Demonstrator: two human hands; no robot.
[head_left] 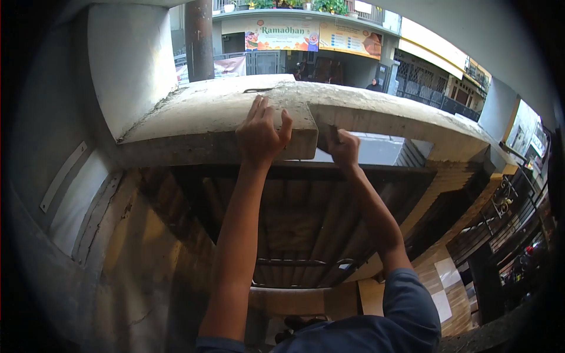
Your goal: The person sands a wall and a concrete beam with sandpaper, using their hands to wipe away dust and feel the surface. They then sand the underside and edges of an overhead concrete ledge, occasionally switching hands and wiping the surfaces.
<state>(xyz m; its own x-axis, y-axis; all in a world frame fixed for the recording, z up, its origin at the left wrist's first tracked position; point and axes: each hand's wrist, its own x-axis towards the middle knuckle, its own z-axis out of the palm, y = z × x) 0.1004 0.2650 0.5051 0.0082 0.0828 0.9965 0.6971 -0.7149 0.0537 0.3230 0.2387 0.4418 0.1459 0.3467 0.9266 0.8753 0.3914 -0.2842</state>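
Observation:
My left hand (262, 134) lies on the front edge of a weathered white concrete ledge (200, 112), fingers stretched over its top and the thumb apart. Just beyond those fingertips is a small dark, thin curved thing (256, 90). My right hand (344, 147) is closed at the stepped end of the ledge's thicker part, beside its side face. A small dark piece (331, 133) shows at the knuckles there; what it is I cannot tell. Both arms reach up and forward from dark blue sleeves.
Below the ledge stands a dark metal-framed gate (294, 229). A white pillar (132, 70) rises at the left, with a rusty brown post (199, 41) behind the ledge. Across the way hang banners (282, 35), and a person (374, 85) is there. Tiled floor (447, 288) lies at lower right.

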